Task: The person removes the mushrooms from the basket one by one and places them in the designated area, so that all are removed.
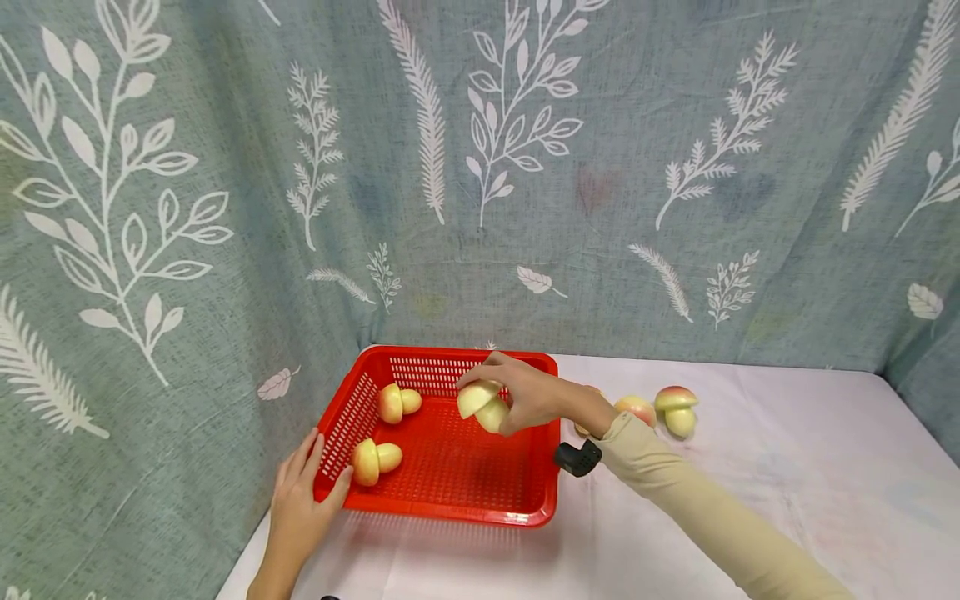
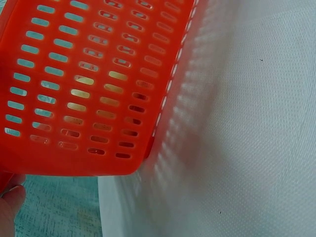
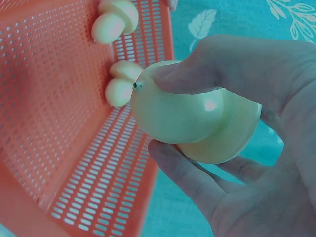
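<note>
I see a leaf-print curtain [image 1: 525,167] behind a white-clothed table [image 1: 787,500]; the red slotted basket [image 1: 442,512] sits at nine o'clock, my left hand [image 1: 296,508] gripping its near corner; two toy mushrooms [image 1: 377,461] lie inside already; my right hand [image 1: 528,398] pinches a third mushroom [image 1: 483,404] over the basket; by my count at least two remaining mushrooms [image 1: 677,408] wait at three o'clock.

White-clothed table [image 1: 787,500]: red basket [image 1: 450,508] at left, toy mushrooms [image 1: 660,410] near back edge.
</note>
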`<state>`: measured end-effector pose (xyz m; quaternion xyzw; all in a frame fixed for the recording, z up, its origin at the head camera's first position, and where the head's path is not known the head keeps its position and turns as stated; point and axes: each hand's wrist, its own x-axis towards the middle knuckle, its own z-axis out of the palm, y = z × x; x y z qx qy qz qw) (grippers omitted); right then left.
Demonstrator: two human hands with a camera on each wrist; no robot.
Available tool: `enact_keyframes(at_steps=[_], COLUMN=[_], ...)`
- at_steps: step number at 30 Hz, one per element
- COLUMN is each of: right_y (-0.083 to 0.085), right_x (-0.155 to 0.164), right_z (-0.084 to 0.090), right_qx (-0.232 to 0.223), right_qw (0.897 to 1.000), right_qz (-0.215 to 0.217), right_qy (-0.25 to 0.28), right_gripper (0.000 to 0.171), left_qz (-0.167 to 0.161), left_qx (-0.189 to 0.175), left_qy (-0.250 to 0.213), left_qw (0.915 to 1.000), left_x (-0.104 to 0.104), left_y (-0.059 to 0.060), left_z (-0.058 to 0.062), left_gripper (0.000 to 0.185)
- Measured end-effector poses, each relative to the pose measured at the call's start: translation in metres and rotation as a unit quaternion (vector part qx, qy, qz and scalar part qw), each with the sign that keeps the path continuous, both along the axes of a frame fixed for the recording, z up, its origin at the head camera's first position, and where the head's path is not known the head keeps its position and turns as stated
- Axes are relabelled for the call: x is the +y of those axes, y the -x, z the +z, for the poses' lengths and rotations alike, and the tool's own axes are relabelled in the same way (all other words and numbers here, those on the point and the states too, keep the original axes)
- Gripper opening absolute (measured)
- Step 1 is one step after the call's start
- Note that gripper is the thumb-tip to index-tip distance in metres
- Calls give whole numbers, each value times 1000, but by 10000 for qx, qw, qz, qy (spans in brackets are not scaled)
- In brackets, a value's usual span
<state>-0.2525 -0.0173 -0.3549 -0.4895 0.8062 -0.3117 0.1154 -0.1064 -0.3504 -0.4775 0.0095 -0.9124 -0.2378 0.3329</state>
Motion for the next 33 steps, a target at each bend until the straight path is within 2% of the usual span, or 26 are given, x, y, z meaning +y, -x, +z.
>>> enact_keyframes(at_steps=[12,18,26,33], right_y=[2,3,3,3], right_x=[26,40,57,70], right_z=[0,2,3,3], right_qx=[-71,-259,-149,-236], right_qw=[9995,9990,9985,9966], right_qz=[-173,-249,-401,-635], right_qy=[266,265,346,474], right_gripper=[70,71,73,75], left_qz=[18,18,45,14], left_qx=[4,45,-64,2], left_qy=[14,-23,-23,-41], left_qw=[10000,10000,10000,10000], left_x=[-1,0,0,1], left_y=[1,0,-1,0], left_z=[-1,-2,-2,-1], left_gripper=[67,67,67,67])
